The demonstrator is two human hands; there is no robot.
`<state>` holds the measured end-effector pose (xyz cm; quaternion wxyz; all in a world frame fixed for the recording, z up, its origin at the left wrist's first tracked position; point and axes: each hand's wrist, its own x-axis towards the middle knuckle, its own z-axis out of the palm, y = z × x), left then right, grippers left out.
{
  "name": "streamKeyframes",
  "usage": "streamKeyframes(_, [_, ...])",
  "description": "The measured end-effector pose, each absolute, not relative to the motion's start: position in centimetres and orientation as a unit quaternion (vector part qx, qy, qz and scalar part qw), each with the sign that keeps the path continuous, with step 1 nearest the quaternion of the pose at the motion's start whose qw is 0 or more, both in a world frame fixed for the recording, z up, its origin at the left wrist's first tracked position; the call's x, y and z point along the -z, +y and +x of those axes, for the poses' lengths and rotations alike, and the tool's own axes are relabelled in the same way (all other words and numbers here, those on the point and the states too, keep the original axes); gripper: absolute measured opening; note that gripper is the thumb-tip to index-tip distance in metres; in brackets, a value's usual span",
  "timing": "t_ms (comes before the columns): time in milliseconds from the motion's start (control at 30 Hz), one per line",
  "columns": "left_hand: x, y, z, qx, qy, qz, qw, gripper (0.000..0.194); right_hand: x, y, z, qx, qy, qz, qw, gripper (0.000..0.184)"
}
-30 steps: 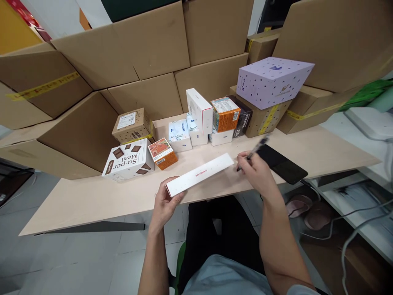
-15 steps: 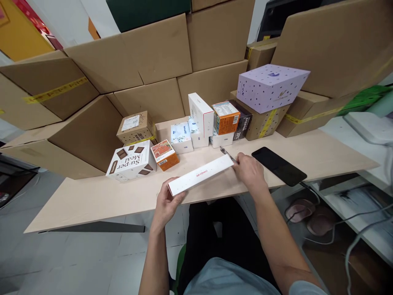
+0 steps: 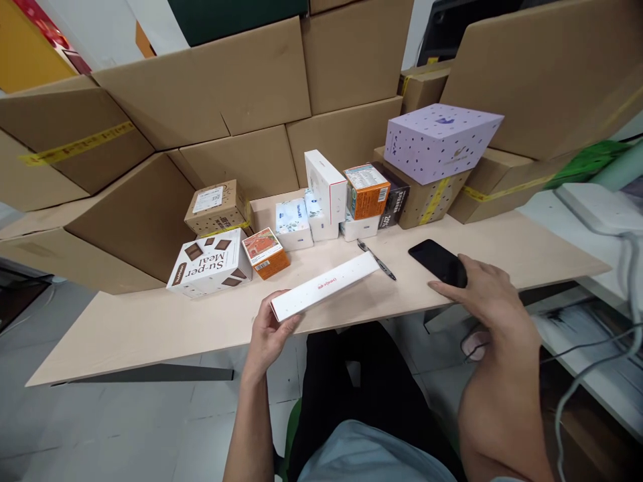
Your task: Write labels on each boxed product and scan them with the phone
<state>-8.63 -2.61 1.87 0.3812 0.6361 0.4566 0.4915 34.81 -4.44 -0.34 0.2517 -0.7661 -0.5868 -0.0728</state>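
Note:
My left hand grips the left end of a long, slim white box with small red print, at the front edge of the table. The far end of that box points right, beside a pen lying on the tabletop. On the right, my right hand has its thumb on the near edge of a black smartphone and its fingers over the right end. The phone lies face up, its right end partly hidden by the hand.
Across the wooden table stand a white Su-per Meal box, an orange box and several tissue packs. An upright white box and a lilac box rise behind. Large cardboard boxes wall the back.
My right hand has left the pen and the right end of the slim white box, moving right onto the smartphone. My left hand still grips the white box.

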Motion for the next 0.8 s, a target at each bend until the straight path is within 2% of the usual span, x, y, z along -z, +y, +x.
streamKeyframes(100, [-1.8,-2.6,-8.6,-0.488,0.451,0.637,0.39,0.045,0.5,-4.2,35.1,0.017,-0.592,-0.771,0.233,0.075])
streamKeyframes(400, [-2.0,-2.6,-8.7,-0.487,0.468,0.631,0.383,0.046,-1.3,-4.3,32.8,0.015,-0.563,-0.797,0.219,0.078])
streamKeyframes(800, [-1.6,-2.6,-8.8,-0.491,0.477,0.625,0.376,0.048,-2.1,-5.9,28.8,0.188,-0.622,-0.643,0.405,0.049])
